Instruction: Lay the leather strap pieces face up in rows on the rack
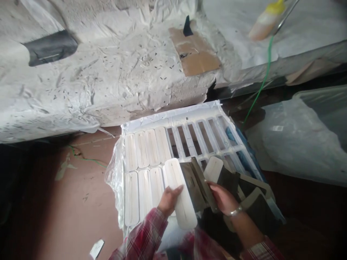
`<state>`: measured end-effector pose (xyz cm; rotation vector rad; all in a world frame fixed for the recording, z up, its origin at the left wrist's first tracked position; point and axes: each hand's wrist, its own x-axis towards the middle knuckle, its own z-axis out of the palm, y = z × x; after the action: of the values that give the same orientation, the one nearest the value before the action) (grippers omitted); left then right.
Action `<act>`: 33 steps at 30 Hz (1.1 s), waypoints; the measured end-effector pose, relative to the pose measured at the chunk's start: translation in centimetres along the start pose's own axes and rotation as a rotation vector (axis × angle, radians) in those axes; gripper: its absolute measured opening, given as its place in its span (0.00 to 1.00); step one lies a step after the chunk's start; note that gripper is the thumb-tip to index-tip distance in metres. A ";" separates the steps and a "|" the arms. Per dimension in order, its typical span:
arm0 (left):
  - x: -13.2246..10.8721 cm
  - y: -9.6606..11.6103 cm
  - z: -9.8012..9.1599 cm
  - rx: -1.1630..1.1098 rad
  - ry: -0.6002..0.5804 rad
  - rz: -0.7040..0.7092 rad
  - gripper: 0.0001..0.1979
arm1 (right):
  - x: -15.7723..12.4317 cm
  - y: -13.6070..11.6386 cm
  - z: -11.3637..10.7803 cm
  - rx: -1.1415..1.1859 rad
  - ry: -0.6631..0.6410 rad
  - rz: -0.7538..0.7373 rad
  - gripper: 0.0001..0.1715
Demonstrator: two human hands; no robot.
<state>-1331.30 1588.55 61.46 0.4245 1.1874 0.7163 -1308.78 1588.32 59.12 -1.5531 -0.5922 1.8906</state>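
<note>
My left hand (170, 199) grips a white oblong panel (181, 196) with rounded ends and a thin line down its middle, thumb on its face. My right hand (223, 198) is closed on the edge of a dark flat piece (204, 186) with a long straight bar-like edge. That piece sits just right of the white panel. Below both hands lies a white slotted rack (173, 121). Similar white panels (131, 196) lie in two rows on its left side. Another white panel (214, 169) and several dark, light-edged pieces (256, 207) rest by my right hand.
A paper-covered bench (114, 72) runs behind the rack, with cardboard (199, 61) on it. At the upper right are a yellow-capped bottle (267, 21) and a green cord (264, 79). Clear plastic sheeting (303, 133) lies right. A paper scrap (97, 249) is on the reddish floor.
</note>
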 end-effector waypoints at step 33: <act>19.3 11.5 -12.8 1.977 0.176 0.679 0.31 | 19.1 -13.3 10.6 -0.657 0.011 -0.285 0.40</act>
<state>-1342.77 1609.40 51.41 2.4984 1.6075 -0.1678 -1319.09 1611.62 57.03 -1.7373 -1.4522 1.5418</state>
